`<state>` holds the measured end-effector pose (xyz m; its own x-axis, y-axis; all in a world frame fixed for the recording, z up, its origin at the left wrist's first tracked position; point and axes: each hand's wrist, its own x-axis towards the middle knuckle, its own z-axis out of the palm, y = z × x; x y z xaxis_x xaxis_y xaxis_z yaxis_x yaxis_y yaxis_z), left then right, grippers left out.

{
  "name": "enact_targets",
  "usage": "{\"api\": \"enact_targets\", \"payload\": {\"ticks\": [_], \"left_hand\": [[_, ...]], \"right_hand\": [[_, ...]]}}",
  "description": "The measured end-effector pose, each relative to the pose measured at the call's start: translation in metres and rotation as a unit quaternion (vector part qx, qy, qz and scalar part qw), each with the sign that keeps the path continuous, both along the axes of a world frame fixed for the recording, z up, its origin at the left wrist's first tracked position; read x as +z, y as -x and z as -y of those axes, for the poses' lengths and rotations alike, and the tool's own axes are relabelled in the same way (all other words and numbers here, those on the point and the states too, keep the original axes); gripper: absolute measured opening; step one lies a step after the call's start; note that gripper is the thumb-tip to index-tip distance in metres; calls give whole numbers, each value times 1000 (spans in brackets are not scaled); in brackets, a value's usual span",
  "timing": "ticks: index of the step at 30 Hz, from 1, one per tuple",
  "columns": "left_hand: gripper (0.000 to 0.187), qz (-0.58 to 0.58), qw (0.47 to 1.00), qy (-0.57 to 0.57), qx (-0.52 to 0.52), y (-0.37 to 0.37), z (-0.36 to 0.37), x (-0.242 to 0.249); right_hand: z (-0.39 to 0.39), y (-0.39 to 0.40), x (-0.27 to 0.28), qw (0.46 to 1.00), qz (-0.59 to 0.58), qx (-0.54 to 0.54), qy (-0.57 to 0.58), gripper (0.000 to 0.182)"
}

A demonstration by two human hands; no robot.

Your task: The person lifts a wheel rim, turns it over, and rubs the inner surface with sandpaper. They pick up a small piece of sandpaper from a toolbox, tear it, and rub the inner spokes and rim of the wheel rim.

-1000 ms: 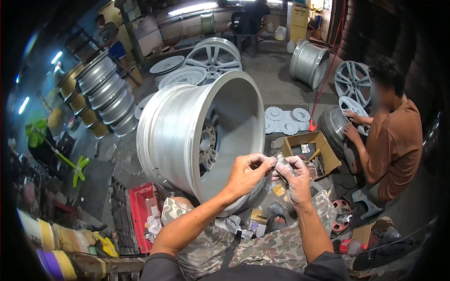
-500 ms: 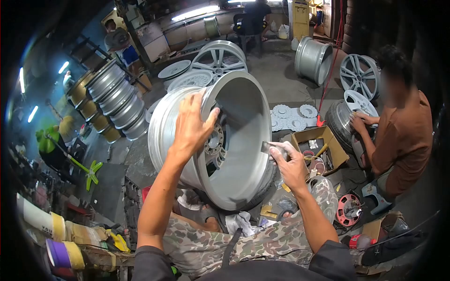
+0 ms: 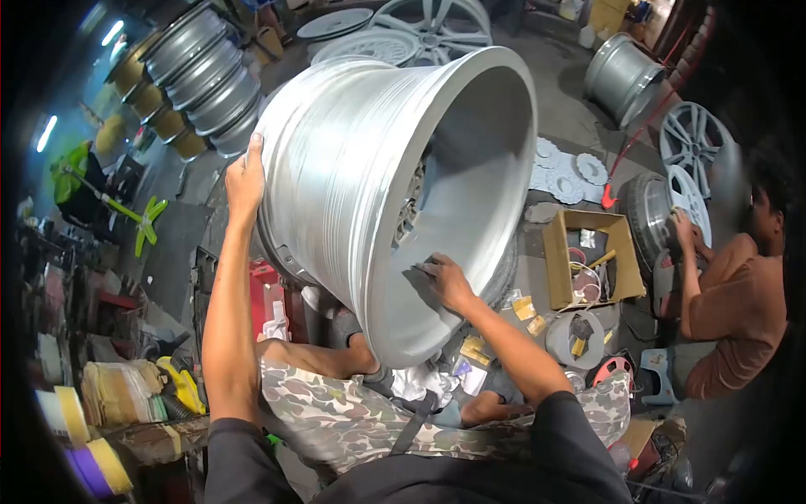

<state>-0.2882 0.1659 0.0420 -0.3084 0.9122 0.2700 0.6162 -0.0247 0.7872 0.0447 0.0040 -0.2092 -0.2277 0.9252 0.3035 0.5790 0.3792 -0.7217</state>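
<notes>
A large silver wheel rim stands tilted in front of me, its wide open side turned to the right. My left hand is closed round the rim's left edge, thumb on the outside and fingers partly hidden. Inside the barrel, near its lower lip, is my right hand. Its fingers are pinched on a small dark piece that looks like folded sandpaper, mostly covered by the fingers. The spokes and hub show deep inside the barrel.
At the right a co-worker handles a white spoked wheel beside a tyre. A cardboard box with tools lies closer. Stacked rims stand at the left, near a green-legged stand. More wheels lie behind.
The rim has tilted and shows more of its outer barrel. My left hand has gone from the near lip to the far left edge. My right hand has moved down and left into the barrel.
</notes>
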Motion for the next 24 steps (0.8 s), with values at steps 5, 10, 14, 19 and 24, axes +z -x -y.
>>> {"api": "enact_targets", "payload": {"ticks": [5,10,14,19,24], "left_hand": [[74,-30,999,-3,25,2,-2,-2],[66,20,999,-44,20,-5,0,-2],[65,30,998,-55,25,-4,-1,-5],[65,24,998,-56,26,-7,4,-3],[65,12,997,-68,31,-6,3,-2]], "right_hand": [[-44,41,-23,992,89,59,-62,28],[-59,52,-34,956,227,94,-160,20],[-48,63,-46,972,212,91,-55,19],[-33,70,-23,975,172,134,-34,19],[-43,65,-28,969,228,81,-54,18]]}}
